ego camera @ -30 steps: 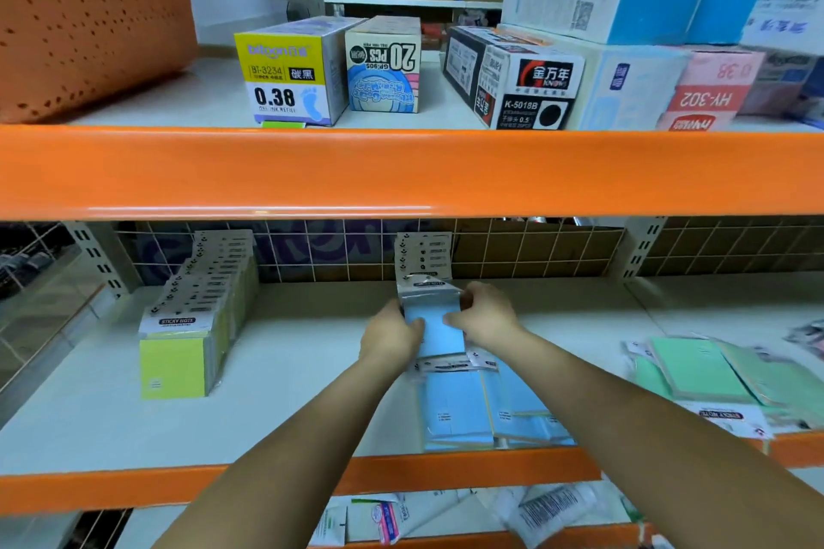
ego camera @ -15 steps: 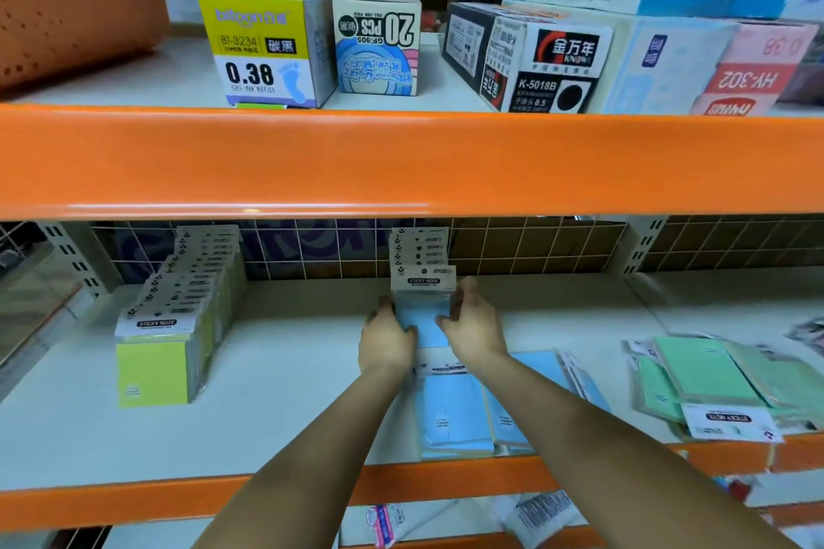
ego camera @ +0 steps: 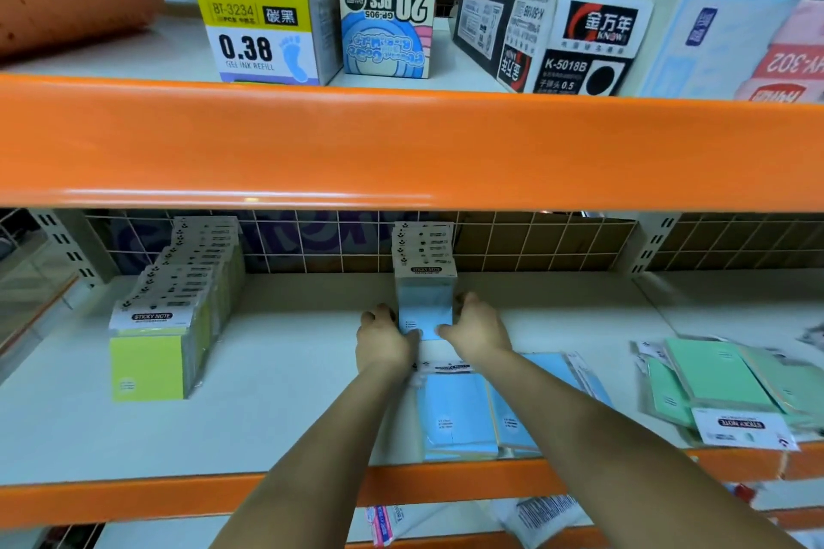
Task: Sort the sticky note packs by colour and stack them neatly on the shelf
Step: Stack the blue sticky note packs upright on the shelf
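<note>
Yellow row done, blue row under way, green untouched.

The yellow-green packs (ego camera: 154, 352) stand filed at left; a short upright blue row (ego camera: 424, 263) is forming mid-shelf, its front pack (ego camera: 426, 310) pinched between the left hand (ego camera: 384, 343) and right hand (ego camera: 477, 332). Loose blue packs (ego camera: 459, 412) lie under the wrists, and green packs (ego camera: 718, 388) lie scattered well to the right.
</note>
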The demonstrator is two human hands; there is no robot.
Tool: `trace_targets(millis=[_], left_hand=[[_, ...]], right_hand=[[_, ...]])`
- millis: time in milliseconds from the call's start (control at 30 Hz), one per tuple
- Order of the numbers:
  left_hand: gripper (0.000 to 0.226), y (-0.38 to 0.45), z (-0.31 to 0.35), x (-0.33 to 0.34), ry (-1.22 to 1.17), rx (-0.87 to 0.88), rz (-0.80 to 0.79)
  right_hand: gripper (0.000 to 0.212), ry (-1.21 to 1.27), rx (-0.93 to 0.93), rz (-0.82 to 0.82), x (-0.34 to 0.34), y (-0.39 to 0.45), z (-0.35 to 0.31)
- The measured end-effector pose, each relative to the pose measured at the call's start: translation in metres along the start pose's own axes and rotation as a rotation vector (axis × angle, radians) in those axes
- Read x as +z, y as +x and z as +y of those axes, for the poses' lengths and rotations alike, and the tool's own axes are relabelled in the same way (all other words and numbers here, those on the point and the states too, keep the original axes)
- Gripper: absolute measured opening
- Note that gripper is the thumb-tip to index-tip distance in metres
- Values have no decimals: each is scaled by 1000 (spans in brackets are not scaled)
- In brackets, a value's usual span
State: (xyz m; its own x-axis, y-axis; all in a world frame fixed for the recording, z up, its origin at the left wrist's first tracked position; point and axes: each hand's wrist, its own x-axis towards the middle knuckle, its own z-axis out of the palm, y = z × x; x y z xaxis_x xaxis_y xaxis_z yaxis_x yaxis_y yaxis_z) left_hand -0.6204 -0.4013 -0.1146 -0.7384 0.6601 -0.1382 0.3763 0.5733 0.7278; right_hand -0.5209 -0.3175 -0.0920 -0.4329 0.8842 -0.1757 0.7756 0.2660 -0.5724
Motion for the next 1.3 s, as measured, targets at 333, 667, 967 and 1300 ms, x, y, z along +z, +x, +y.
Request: trace_targets(millis=[333, 667, 967, 1300], left_hand=[[37, 6, -7, -1, -43, 11, -28], [43, 14, -5, -4, -27, -11, -74], [45, 11, -4, -7, -46, -25, -80], [57, -5, -8, -21, -191, -55, -232]], right_hand=[[40, -85, 36, -105, -5, 8, -2], [35, -72, 50, -100, -6, 9, -3], [35, -47, 56, -136, -6, 9, 0], [55, -39, 22, -273, -31, 13, 9]])
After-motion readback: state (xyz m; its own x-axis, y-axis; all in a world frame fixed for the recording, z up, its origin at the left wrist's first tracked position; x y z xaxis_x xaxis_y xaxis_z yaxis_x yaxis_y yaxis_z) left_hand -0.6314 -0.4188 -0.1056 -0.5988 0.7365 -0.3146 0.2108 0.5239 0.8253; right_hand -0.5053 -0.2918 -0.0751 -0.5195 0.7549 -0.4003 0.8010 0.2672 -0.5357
